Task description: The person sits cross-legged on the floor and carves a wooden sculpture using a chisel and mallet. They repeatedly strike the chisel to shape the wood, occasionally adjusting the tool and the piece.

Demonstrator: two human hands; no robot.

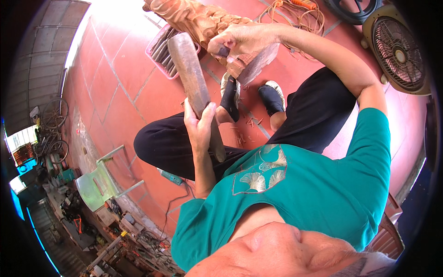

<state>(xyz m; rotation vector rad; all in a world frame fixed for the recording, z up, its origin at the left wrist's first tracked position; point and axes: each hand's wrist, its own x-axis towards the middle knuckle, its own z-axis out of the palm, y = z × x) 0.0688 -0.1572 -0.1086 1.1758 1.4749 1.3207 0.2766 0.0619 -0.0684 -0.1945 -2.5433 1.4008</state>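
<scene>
Gripping the club [187, 64] at centre, the left hand [200, 125] is holding it slanted; the right hand [243, 40], clasping a dark tool [224, 51] by the upper-centre carving [198, 21], should be bracing steadily.

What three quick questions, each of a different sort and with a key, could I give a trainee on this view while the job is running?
1. What is the left hand holding?
2. True or false: the round fan and the pale green plastic chair are on opposite sides of the picture.
3. What colour is the basket on the floor? A) blue B) pink C) black

Key:
1. A long wooden bar.
2. True.
3. B.
</scene>
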